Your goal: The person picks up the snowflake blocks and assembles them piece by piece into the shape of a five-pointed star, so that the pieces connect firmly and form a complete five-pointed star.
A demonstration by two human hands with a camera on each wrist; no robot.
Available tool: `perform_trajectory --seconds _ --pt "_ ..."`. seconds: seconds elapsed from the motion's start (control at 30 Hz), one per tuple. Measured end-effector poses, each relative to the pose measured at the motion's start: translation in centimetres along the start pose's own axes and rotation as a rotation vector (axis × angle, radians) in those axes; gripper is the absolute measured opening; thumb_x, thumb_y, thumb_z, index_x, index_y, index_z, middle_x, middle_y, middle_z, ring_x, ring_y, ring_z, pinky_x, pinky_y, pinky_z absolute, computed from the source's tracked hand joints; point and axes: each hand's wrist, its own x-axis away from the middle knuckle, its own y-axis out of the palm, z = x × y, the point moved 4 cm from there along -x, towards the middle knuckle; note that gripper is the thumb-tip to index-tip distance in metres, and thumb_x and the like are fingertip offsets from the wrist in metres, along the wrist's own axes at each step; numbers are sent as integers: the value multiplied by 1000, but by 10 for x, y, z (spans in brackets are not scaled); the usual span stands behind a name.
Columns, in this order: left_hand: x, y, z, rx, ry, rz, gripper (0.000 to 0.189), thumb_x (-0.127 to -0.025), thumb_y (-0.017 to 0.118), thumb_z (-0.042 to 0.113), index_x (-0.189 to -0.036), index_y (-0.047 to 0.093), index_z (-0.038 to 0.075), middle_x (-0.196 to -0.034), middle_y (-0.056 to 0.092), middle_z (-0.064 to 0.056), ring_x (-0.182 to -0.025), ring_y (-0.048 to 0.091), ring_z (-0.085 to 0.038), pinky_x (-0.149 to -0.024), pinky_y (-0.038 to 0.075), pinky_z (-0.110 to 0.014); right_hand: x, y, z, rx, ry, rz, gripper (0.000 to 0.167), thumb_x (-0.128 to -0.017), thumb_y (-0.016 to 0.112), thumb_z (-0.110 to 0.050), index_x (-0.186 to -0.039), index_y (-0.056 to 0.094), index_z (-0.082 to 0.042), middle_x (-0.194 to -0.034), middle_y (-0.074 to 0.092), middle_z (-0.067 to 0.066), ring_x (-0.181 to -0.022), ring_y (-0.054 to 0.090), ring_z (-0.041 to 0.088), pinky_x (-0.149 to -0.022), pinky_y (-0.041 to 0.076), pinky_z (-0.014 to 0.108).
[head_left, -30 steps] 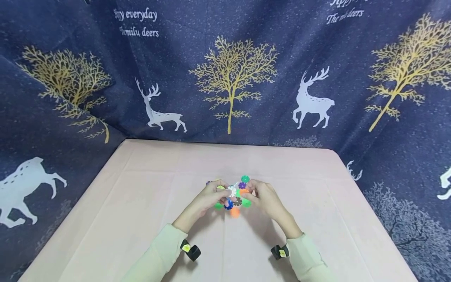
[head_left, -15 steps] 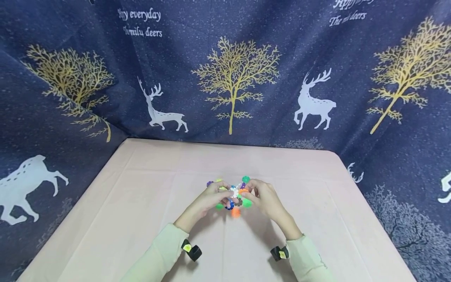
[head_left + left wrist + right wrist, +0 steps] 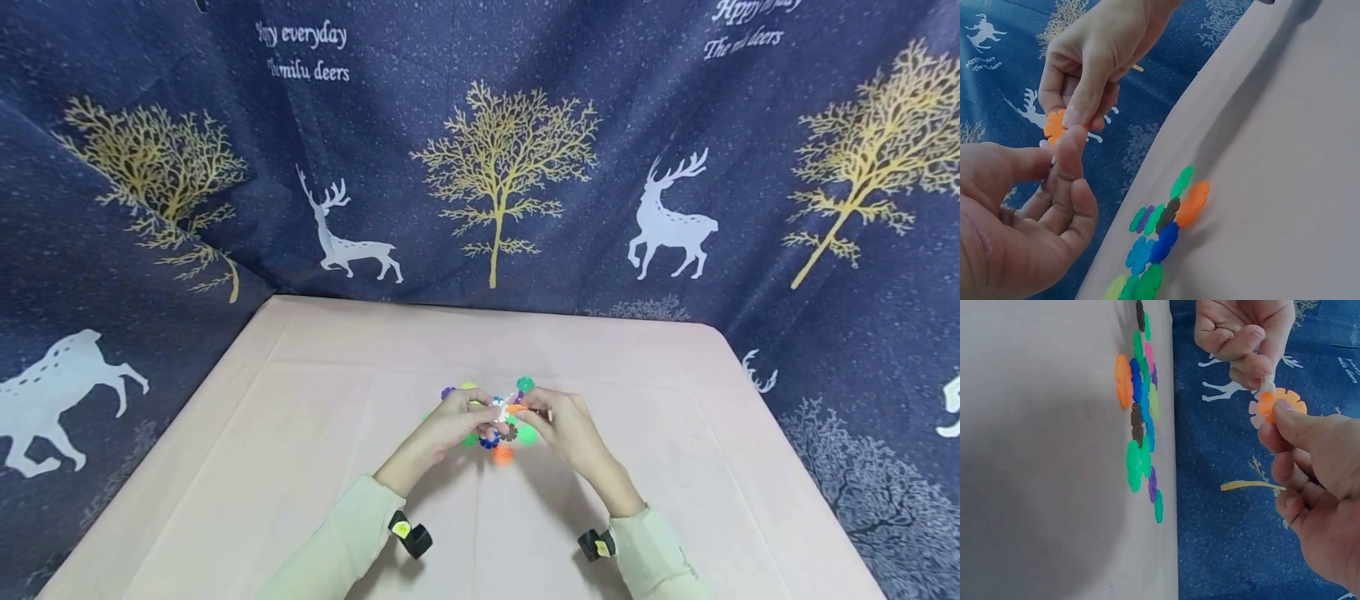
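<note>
In the head view both hands meet above a cluster of colourful notched plastic discs. My left hand (image 3: 442, 425) pinches a white notched disc (image 3: 500, 410) between thumb and fingers. My right hand (image 3: 566, 421) pinches an orange notched disc (image 3: 1296, 403) by its edge, thumb on the near face. Orange and white edges overlap between the fingertips in the right wrist view, where a second white edge (image 3: 1254, 415) shows behind the orange one. Fingers hide much of the white disc, and I cannot tell whether the two discs are slotted together.
Below the hands lie several more discs, among them an orange one (image 3: 1193, 204), a dark blue one (image 3: 1165, 242), a brown one (image 3: 1137, 425) and a green one (image 3: 1134, 465). The pink cloth-covered table (image 3: 330, 367) is bordered by a dark blue curtain (image 3: 442, 258).
The orange disc has turned more edge-on in the head view and come close against the white one. Both hands keep their grips. The head view has shifted slightly.
</note>
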Motion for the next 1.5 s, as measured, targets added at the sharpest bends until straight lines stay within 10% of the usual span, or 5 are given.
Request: perform_trajectory --seconds 0.47,0.83,1.07,1.5 --pt "0 6 3 34 0 -8 12 -101 58 9 -104 55 -2 -88 75 -17 -67 66 -12 -75 54 -30 0 3 3 -8 -127 26 4 -88 76 -11 -87 72 -10 -84 74 -1 -68 64 6 -61 54 20" --pt "3 2 5 -301 78 81 19 -98 64 20 -108 61 3 -80 73 -11 -61 66 -23 -54 49 -28 -4 1 13 73 -140 40 4 -86 77 -11 -87 73 -12 -78 70 -4 -62 53 2 -57 49 19" --pt "7 -6 5 -457 83 57 12 -98 65 20 -103 64 10 -78 71 -14 -57 61 -24 -45 36 -20 -13 -10 39 167 19 36 6 -91 74 -19 -92 74 -13 -71 65 -7 -55 46 4 -52 43 24" --pt "16 -35 -2 -596 93 108 11 -93 69 13 -101 66 5 -78 70 -3 -64 67 -25 -59 50 -28 -34 -41 92 256 317 42 12 -93 70 -15 -101 73 -5 -89 75 7 -77 66 25 -68 51 43"
